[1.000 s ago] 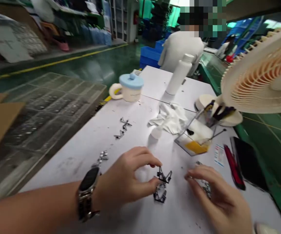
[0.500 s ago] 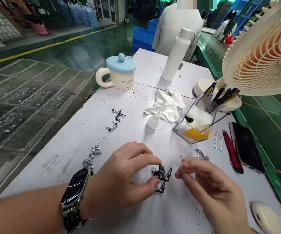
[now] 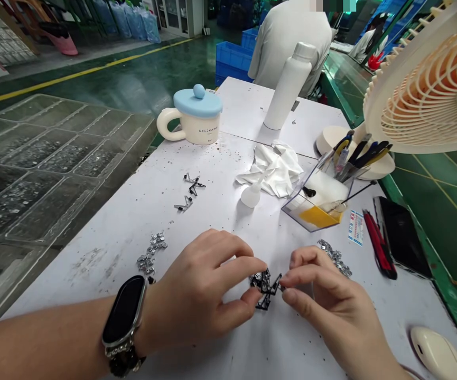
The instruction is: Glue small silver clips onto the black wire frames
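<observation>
My left hand, with a smartwatch at the wrist, rests on the table. Its thumb and index finger are apart, curved around a small heap of thin black V-shaped parts; no firm grip shows. On the heap's right side, my right hand pinches thumb and index finger together. What they hold is tiny and mostly hidden; the fingertips are at the end of one black part. Small silvery metal pieces lie behind the right hand. More metal pieces lie beyond the left wrist.
Several similar V-shaped parts lie farther back. Around them are a lidded mug, white bottle, crumpled cloth, squeeze bottle, tool holder, red cutter, phone, mouse and fan. A person sits beyond.
My right hand has moved left to the edge of the black heap, uncovering more metal pieces behind it. My left hand has shifted only slightly right.
</observation>
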